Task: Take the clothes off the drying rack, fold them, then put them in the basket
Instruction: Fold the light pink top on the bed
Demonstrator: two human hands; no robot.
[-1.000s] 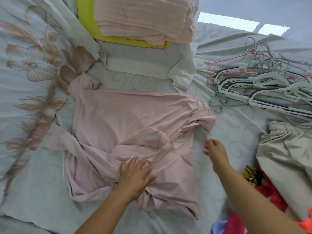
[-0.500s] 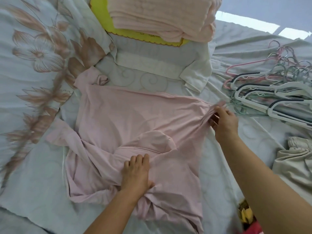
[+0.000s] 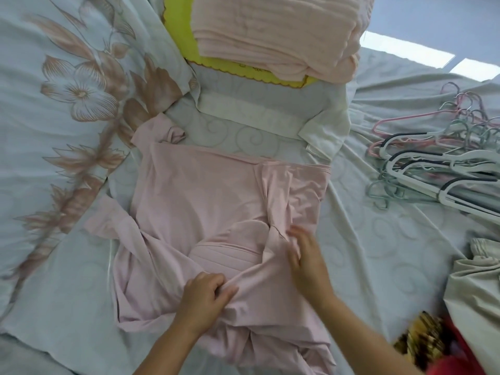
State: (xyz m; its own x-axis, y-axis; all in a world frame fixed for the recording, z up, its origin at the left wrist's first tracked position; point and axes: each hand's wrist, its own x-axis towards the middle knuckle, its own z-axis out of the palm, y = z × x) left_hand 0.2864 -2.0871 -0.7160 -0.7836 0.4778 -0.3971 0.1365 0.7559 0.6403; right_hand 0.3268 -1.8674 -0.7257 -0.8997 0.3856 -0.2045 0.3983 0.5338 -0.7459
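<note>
A pale pink garment (image 3: 205,201) lies spread and rumpled on the bed, with its right side folded over toward the middle. My left hand (image 3: 205,299) pinches a bunch of its fabric near the front edge. My right hand (image 3: 305,255) lies on the folded-over flap just right of the middle, fingers straight and blurred. The drying rack and the basket are out of view.
A heap of plastic hangers (image 3: 438,163) lies at the right. Beige trousers (image 3: 479,301) and red and patterned clothes (image 3: 433,345) are at the lower right. A folded peach blanket (image 3: 276,31) on a yellow pillow sits at the back. A floral quilt (image 3: 59,109) covers the left.
My right hand brought the garment's right edge over toward the middle and now lies on the fold. My left hand went from flat on the cloth to pinching it.
</note>
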